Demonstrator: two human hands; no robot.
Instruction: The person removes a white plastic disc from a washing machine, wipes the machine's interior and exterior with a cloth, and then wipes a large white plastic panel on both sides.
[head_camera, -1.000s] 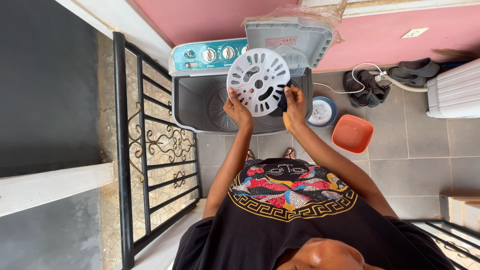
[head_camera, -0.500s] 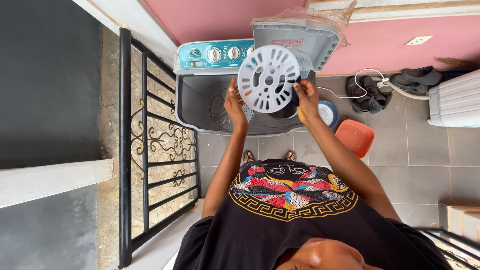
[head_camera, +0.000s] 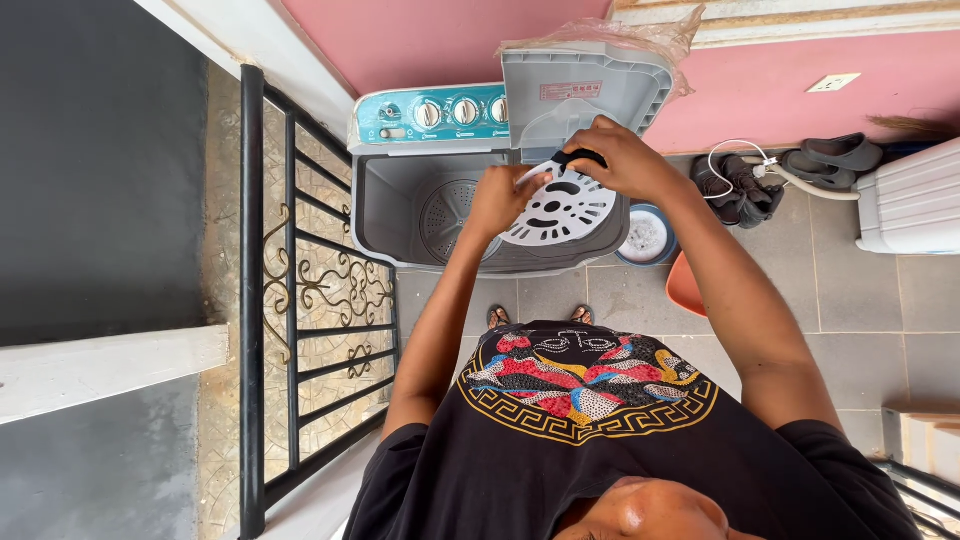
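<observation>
left hand (head_camera: 497, 200) fingers clamped on near edge of white slotted spin-tub cover disc (head_camera: 560, 208) | right hand (head_camera: 622, 160) fingers closed on its far edge with a dark cloth (head_camera: 577, 157) | disc tilted over open twin-tub washing machine (head_camera: 385, 215) | blue basin (head_camera: 647, 238) beside

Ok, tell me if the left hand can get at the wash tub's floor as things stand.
Probably yes: the left hand grips the white perforated disc beside the open wash tub, with nothing covering that opening.
</observation>
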